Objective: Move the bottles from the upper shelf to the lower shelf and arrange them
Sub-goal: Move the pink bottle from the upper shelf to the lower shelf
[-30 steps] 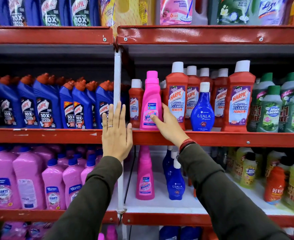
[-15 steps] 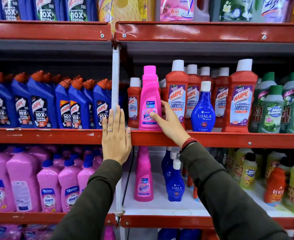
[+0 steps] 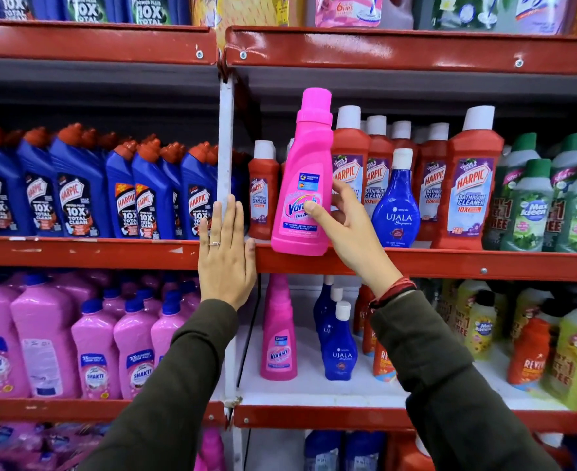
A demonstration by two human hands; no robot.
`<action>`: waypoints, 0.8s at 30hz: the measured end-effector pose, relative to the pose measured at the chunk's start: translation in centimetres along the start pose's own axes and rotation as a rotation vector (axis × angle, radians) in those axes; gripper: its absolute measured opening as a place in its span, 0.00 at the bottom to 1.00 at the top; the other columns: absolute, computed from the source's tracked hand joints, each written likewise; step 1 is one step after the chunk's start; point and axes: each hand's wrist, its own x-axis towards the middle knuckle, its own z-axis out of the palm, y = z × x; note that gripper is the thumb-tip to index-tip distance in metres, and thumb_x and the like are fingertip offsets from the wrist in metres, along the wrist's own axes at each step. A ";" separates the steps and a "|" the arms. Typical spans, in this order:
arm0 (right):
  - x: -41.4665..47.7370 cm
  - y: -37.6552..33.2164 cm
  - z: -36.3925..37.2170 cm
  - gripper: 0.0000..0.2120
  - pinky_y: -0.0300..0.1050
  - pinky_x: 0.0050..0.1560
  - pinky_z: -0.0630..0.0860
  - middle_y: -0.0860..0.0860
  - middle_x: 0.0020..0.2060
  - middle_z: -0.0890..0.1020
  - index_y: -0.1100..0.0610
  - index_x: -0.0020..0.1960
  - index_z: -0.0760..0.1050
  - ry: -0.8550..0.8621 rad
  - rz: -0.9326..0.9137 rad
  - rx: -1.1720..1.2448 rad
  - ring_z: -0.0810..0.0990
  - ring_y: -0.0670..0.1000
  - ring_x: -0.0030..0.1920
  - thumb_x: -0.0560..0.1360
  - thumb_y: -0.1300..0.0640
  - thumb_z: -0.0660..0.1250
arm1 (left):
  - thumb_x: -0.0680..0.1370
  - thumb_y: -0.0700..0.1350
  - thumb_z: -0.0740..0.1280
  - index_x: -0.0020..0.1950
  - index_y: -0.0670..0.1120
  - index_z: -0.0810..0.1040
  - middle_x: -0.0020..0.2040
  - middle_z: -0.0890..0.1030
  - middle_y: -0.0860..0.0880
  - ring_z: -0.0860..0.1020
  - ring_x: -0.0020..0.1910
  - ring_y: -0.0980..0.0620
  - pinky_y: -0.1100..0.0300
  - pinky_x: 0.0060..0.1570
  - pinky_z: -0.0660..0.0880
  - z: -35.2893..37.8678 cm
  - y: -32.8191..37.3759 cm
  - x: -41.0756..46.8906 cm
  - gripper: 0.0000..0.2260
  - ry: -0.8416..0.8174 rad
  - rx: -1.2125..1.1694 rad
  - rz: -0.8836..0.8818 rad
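Far left, blue Harpic bottles [image 3: 76,195] marked "10X Total Clean" line the upper shelf [image 3: 86,253], with pink Shakti bottles [image 3: 95,355] massed below them. Now the left hand [image 3: 225,254]: flat, fingers together and extended, pressed against the white upright post [image 3: 226,144] and the red shelf lip, gripping nothing. It looks like a brace.

Here's the action: the right hand [image 3: 344,226] has the pink Vanish bottle [image 3: 305,185], thumb across the "Oxi Action" label and fingers wrapped behind. The bottle is tipped slightly and sits at the shelf's front edge; whether its base touches the lip I cannot tell. Right of it wait a blue Ujala bottle [image 3: 395,205] and, behind and beside it, red Harpic "Bathroom Cleaner" bottles [image 3: 470,185] reading "10X" (the rest of the small print is too fine). Green Max Kleen bottles [image 3: 531,212] close the row.

On the lower shelf [image 3: 331,414], one Vanish bottle [image 3: 279,338] and a short file of Ujala bottles [image 3: 341,348] stand already, so the job reads as partly done. Left to do, by my judgement: this Vanish down beside its twin, then the Ujala. Orange Revive bottles [image 3: 528,355] sit further right.
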 end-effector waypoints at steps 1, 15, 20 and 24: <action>-1.1 0.1 0.1 0.26 0.49 0.65 0.79 0.55 0.67 0.78 0.57 0.75 0.64 -0.012 0.007 0.035 0.79 0.52 0.66 0.80 0.56 0.68 | 0.86 0.49 0.48 0.84 0.41 0.54 0.86 0.54 0.44 0.50 0.85 0.45 0.44 0.84 0.49 -0.1 -0.1 -0.1 0.27 -0.004 -0.009 0.009; -15.1 11.4 2.8 0.24 0.50 0.63 0.80 0.48 0.65 0.81 0.47 0.71 0.69 -0.109 0.175 0.104 0.80 0.50 0.65 0.78 0.54 0.71 | 0.84 0.48 0.50 0.85 0.42 0.49 0.86 0.49 0.46 0.42 0.86 0.49 0.49 0.84 0.39 1.6 -0.8 -15.4 0.29 -0.105 -0.089 -0.057; -17.0 15.7 3.7 0.25 0.53 0.64 0.79 0.48 0.65 0.81 0.49 0.72 0.68 -0.101 0.273 0.073 0.80 0.49 0.65 0.78 0.54 0.72 | 0.83 0.48 0.51 0.85 0.41 0.46 0.86 0.51 0.42 0.41 0.85 0.50 0.51 0.84 0.39 3.1 -1.5 -20.5 0.31 -0.229 -0.045 -0.072; -17.3 18.8 4.7 0.25 0.46 0.64 0.79 0.50 0.65 0.80 0.50 0.71 0.68 -0.082 0.323 0.057 0.80 0.48 0.65 0.78 0.58 0.72 | 0.83 0.48 0.52 0.84 0.41 0.44 0.86 0.44 0.42 0.38 0.85 0.51 0.51 0.83 0.40 4.6 -1.5 -22.5 0.32 -0.278 0.012 0.015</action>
